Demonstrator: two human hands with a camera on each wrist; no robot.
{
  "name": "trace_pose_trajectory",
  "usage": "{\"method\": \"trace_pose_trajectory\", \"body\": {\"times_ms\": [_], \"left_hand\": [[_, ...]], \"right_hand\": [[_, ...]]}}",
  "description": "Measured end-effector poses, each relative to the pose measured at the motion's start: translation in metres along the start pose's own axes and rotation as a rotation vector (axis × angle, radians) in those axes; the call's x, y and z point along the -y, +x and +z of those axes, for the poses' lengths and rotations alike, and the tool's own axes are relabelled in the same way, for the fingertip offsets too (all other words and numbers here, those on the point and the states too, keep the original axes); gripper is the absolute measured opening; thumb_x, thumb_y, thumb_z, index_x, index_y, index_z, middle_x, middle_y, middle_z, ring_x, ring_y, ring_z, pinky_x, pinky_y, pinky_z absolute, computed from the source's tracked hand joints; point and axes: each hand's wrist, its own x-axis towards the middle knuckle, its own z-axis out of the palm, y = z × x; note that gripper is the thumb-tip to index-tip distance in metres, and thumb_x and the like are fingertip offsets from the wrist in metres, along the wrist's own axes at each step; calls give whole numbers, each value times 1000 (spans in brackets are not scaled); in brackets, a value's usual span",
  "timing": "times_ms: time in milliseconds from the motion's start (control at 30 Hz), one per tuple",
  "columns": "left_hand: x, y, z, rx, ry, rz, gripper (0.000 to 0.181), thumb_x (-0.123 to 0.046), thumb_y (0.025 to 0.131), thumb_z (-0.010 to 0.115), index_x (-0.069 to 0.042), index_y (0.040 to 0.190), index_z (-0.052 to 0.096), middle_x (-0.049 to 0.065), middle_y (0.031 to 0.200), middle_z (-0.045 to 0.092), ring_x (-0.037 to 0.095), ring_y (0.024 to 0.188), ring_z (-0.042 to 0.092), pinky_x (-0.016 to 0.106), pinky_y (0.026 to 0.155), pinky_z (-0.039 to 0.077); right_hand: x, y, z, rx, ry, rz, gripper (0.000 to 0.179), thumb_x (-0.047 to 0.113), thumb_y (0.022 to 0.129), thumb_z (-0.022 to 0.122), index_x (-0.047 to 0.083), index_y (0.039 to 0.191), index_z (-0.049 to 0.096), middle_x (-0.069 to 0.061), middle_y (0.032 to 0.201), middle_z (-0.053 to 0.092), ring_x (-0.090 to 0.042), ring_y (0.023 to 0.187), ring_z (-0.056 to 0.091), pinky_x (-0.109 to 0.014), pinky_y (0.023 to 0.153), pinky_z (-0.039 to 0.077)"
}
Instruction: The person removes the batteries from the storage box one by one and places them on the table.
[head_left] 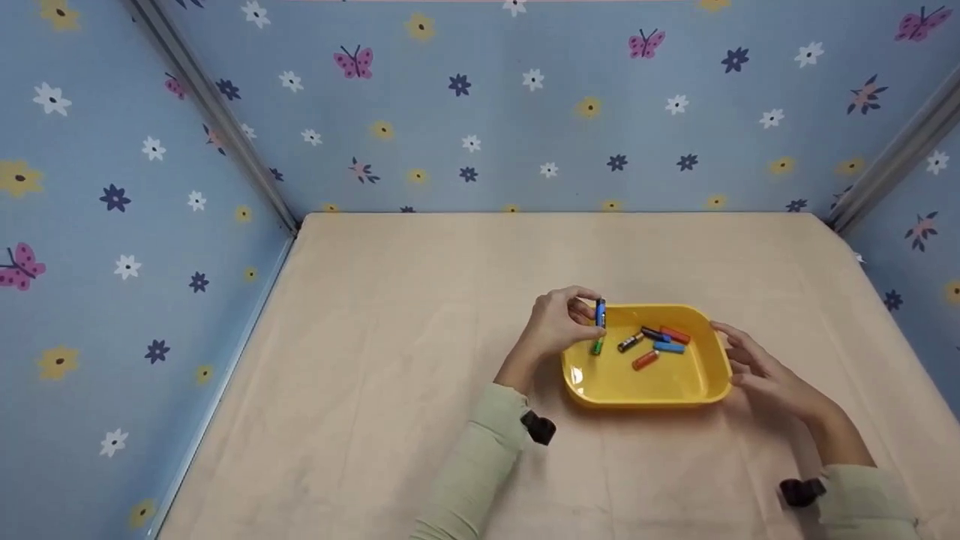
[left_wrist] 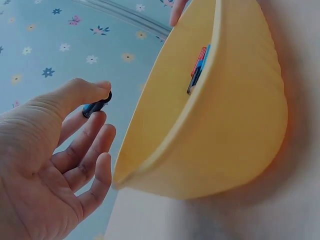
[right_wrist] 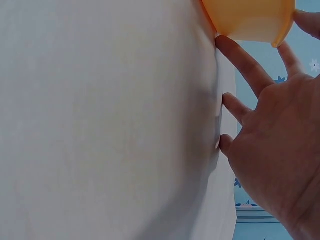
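Between thumb and fingertips my left hand [head_left: 556, 321] pinches a blue-and-black battery [head_left: 600, 312], upright over the left end of a yellow tub [head_left: 637, 397]. In the left wrist view the battery's dark end [left_wrist: 97, 106] shows between the fingertips, apart from the tub wall. A green battery [head_left: 597, 347] appears just below that hand, partly hidden. Inside the tub lie several more batteries: black-and-gold [head_left: 631, 343], dark blue, light blue [head_left: 669, 347], red [head_left: 675, 334] and orange [head_left: 645, 360]. My right hand [head_left: 772, 382] touches the tub's right side with spread fingers and thumb.
A cream cloth [head_left: 375, 337] covers the table. Blue flowered panels [head_left: 510, 112] stand at the back and both sides, with grey rails [head_left: 217, 112] at the corners. The tub sits right of the table's middle.
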Motion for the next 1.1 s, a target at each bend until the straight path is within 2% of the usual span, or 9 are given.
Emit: {"method": "trace_pose_trajectory", "body": {"times_ms": [433, 500, 567, 600, 667, 733, 800, 1000, 1100], "left_hand": [[25, -8, -35, -76, -12, 23, 54, -6, 88, 95, -9, 139, 76, 16, 115, 84, 10, 91, 73, 26, 91, 66], [29, -10, -41, -81, 0, 25, 54, -6, 89, 95, -9, 140, 76, 16, 115, 84, 12, 93, 74, 27, 92, 66], [34, -13, -48, -88, 15, 23, 54, -7, 89, 95, -10, 140, 76, 17, 115, 84, 14, 94, 76, 29, 92, 66], [36, -14, -51, -92, 22, 19, 54, -8, 89, 94, -10, 140, 76, 16, 114, 84, 15, 95, 76, 29, 92, 66], [41, -16, -58, -101, 36, 14, 53, -8, 90, 94, -10, 140, 76, 16, 114, 84, 16, 95, 76, 29, 91, 66], [45, -17, -63, -111, 40, 5, 53, -8, 90, 94, -9, 139, 76, 15, 113, 83, 16, 94, 76, 29, 90, 66], [48, -18, -66, -116, 38, -2, 53, -8, 90, 94, -9, 140, 76, 14, 113, 83, 16, 95, 76, 28, 90, 66], [53, -17, -68, -119, 59, -9, 53, -8, 89, 94, -8, 139, 76, 14, 113, 83, 17, 96, 76, 27, 89, 64], [62, -16, -67, -115, 73, -7, 53, -10, 88, 94, -8, 138, 77, 13, 110, 84, 17, 95, 75, 27, 88, 63]], "right_hand": [[-1, -2, -2, -11, -20, 11, 83, 18, 110, 63, 24, 181, 20, -32, 183, 26, 29, 129, 42, -90, 124, 25], [-1, -2, -2, -10, -27, -10, 81, 17, 112, 63, 22, 181, 20, -32, 182, 30, 27, 131, 44, -72, 131, 39], [-2, -2, -2, -9, -37, -31, 80, 16, 113, 62, 21, 181, 21, -31, 181, 33, 26, 133, 46, -48, 129, 48], [-2, -1, -2, -9, -42, -46, 80, 15, 114, 62, 20, 181, 21, -31, 180, 34, 25, 135, 47, -45, 128, 49], [-3, -1, -2, -4, -33, -64, 79, 13, 114, 62, 17, 181, 20, -33, 180, 35, 24, 135, 48, -47, 128, 49], [-3, -1, -1, -1, -17, -56, 80, 13, 113, 62, 18, 181, 20, -34, 180, 32, 25, 133, 47, -72, 130, 40], [-3, -1, -1, -1, -3, -51, 81, 14, 113, 62, 18, 181, 19, -36, 180, 30, 26, 132, 46, -92, 122, 26], [-2, -1, 0, -5, -23, -49, 80, 15, 114, 62, 18, 181, 19, -36, 179, 33, 26, 131, 47, -92, 121, 27], [-2, -1, 0, 0, -24, -48, 80, 15, 114, 61, 19, 181, 19, -35, 179, 32, 25, 132, 47, -91, 123, 27]]}}
